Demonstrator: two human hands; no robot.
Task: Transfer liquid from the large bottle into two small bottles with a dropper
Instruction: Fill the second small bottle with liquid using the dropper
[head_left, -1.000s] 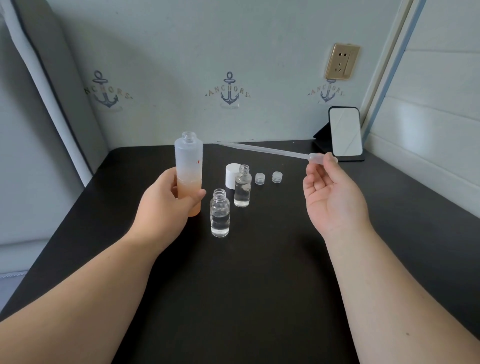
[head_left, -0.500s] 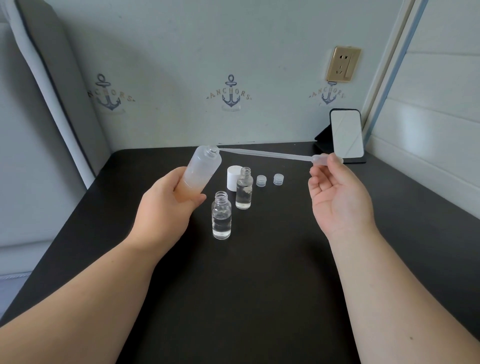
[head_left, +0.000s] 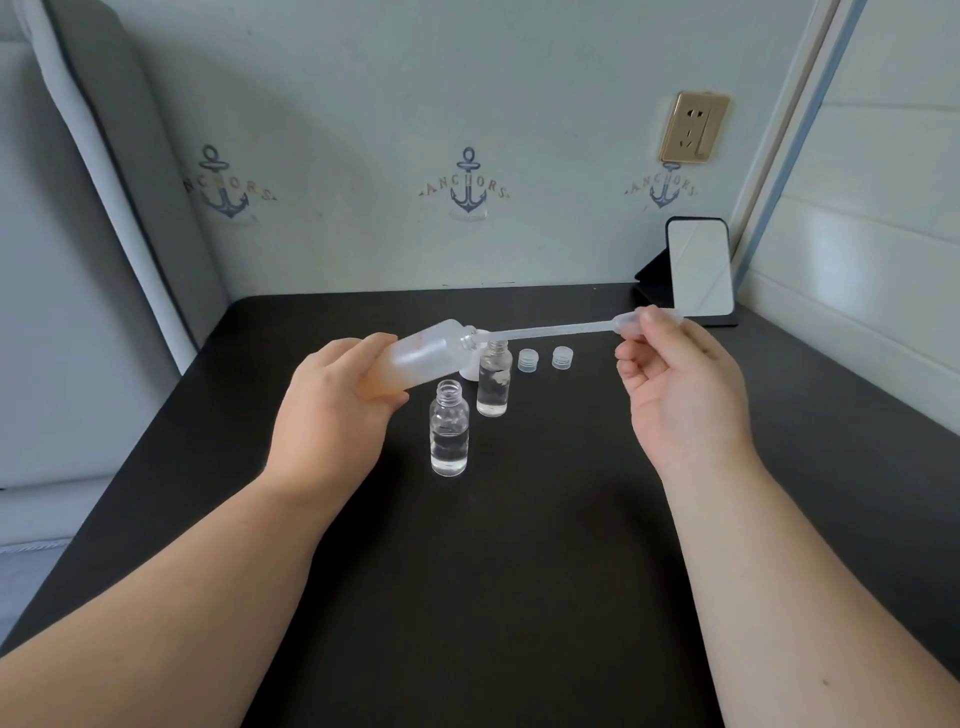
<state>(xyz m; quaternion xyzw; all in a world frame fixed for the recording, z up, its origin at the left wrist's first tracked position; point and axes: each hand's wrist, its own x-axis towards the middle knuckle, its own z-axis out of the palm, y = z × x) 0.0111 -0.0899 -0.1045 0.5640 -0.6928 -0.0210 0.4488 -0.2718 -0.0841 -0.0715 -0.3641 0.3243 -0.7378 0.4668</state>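
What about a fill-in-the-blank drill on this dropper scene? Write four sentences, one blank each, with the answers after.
1. The left hand holds the large bottle tilted toward the ____ hand.
2. The dropper has its tip at the large bottle's ____.
3. The right hand pinches the dropper's ____.
4. Both small bottles stand upright on the table without their ____.

Missing words: right; mouth; bulb; caps

Large bottle (head_left: 423, 358) hides most of white cap (head_left: 470, 372).
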